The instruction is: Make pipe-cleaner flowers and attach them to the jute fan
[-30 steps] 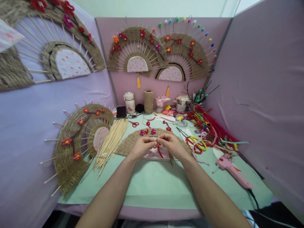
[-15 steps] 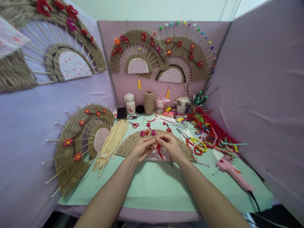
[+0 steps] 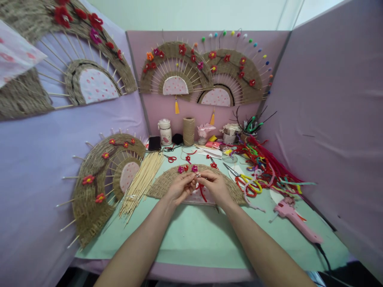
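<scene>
My left hand (image 3: 181, 188) and my right hand (image 3: 214, 186) meet fingertip to fingertip above a woven twine fan (image 3: 163, 179) lying on the table. Both are closed in a pinch around a small pale piece (image 3: 198, 175), too tiny to name. Below the fingers a red fuzzy pipe cleaner (image 3: 202, 193) shows against the fan's pale, spotted centre. Magenta and red fuzzy flowers (image 3: 194, 168) sit along the fan's upper edge, just beyond my hands. Another red flower (image 3: 213, 165) lies to their right. My hands hide part of the fan's middle.
Thin wooden sticks (image 3: 142, 179) lie left, beside an upright fan (image 3: 89, 195). To the right are yellow-handled scissors (image 3: 251, 182), a pile of pipe cleaners (image 3: 269, 167) and a pink glue gun (image 3: 296, 221) with its cord. A twine spool (image 3: 188, 131) stands behind.
The small pale piece shows more plainly between my fingertips now. Both hands stay over the fan, almost in place. The whole view has shifted slightly.
</scene>
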`<state>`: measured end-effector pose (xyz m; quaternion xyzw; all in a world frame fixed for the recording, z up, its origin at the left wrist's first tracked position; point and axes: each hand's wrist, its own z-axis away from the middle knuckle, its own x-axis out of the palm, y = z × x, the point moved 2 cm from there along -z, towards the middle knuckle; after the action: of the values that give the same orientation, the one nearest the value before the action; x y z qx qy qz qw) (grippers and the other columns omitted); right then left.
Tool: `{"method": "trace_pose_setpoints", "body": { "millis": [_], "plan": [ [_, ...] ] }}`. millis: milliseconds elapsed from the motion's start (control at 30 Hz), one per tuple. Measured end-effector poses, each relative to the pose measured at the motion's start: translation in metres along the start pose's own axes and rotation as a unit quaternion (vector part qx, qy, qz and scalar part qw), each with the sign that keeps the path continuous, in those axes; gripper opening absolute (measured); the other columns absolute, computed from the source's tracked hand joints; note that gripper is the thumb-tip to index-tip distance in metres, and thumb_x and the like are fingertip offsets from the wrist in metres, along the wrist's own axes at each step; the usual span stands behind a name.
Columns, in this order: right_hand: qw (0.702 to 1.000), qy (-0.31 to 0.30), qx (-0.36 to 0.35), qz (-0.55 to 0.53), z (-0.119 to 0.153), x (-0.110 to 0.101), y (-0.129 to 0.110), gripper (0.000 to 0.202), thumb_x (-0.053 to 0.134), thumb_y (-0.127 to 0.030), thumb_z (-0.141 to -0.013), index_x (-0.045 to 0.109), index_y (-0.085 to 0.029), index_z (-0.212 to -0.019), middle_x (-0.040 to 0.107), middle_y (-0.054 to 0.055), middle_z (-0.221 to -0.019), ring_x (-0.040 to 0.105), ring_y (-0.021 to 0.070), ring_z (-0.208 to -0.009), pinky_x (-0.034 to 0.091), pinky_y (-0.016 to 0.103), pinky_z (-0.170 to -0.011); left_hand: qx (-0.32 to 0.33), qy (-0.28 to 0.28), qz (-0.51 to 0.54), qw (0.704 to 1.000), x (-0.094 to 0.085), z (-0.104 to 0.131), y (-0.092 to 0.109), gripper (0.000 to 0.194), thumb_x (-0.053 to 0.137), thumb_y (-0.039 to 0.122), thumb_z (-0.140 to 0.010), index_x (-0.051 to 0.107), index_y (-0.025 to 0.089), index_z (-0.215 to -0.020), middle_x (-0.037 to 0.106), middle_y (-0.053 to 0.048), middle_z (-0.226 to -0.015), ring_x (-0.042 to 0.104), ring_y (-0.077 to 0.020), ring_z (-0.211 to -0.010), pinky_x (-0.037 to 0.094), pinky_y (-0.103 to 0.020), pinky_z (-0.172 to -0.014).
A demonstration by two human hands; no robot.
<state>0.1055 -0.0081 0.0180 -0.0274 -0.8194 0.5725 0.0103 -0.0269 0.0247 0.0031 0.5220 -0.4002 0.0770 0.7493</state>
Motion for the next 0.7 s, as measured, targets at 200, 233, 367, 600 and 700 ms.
{"method": "trace_pose_setpoints", "body": {
  "millis": [200,233,367,600,700],
  "plan": [
    [1.0,0.017,0.0,-0.015,0.0022,0.0013,0.003,0.016,0.067,-0.033,-0.071,0.073,-0.023,-0.081,0.066,0.005,-0.086,0.059,0.0186,-0.084,0.047,0.033,-0.079,0.021,0.009,-0.033,0.999,0.0012,0.0018,0.002,0.022,0.076,0.02,-0.062,0.065,0.008,-0.077,0.061,-0.002,-0.068,0.051,-0.0025,-0.057,0.042,-0.013,-0.056],
    [1.0,0.02,-0.002,-0.015,0.0027,0.0015,0.0026,0.015,0.067,-0.033,-0.071,0.073,-0.023,-0.081,0.066,0.005,-0.086,0.059,0.0184,-0.084,0.047,0.033,-0.079,0.023,0.01,-0.038,0.999,0.0018,0.0023,0.0024,0.022,0.076,0.02,-0.062,0.066,0.008,-0.077,0.061,-0.002,-0.068,0.051,-0.0026,-0.057,0.042,-0.014,-0.056],
    [0.999,0.03,-0.01,-0.015,0.0042,0.0013,0.0004,0.013,0.067,-0.031,-0.072,0.073,-0.024,-0.081,0.065,0.005,-0.085,0.058,0.0172,-0.081,0.047,0.031,-0.076,0.035,0.016,-0.06,0.997,0.0046,0.0041,0.003,0.024,0.077,0.022,-0.061,0.066,0.008,-0.077,0.06,-0.001,-0.065,0.05,-0.0024,-0.056,0.04,-0.014,-0.057],
    [0.999,0.039,-0.018,0.006,0.0052,0.0004,0.0011,0.014,0.066,-0.03,-0.072,0.073,-0.024,-0.082,0.065,0.005,-0.085,0.058,0.0172,-0.081,0.047,0.032,-0.076,0.043,0.02,-0.082,0.996,0.007,0.0062,0.0031,0.025,0.077,0.024,-0.06,0.067,0.009,-0.076,0.059,0.0,-0.065,0.049,-0.0029,-0.057,0.04,-0.016,-0.059],
    [0.999,0.048,-0.021,0.011,0.0056,0.0006,-0.0012,0.014,0.067,-0.03,-0.071,0.073,-0.024,-0.082,0.065,0.004,-0.083,0.058,0.0174,-0.08,0.048,0.033,-0.076,0.04,0.022,-0.098,0.994,0.0085,0.0075,0.0036,0.026,0.078,0.024,-0.059,0.067,0.009,-0.077,0.06,-0.001,-0.068,0.049,-0.0039,-0.058,0.04,-0.017,-0.06]
  ]
}}
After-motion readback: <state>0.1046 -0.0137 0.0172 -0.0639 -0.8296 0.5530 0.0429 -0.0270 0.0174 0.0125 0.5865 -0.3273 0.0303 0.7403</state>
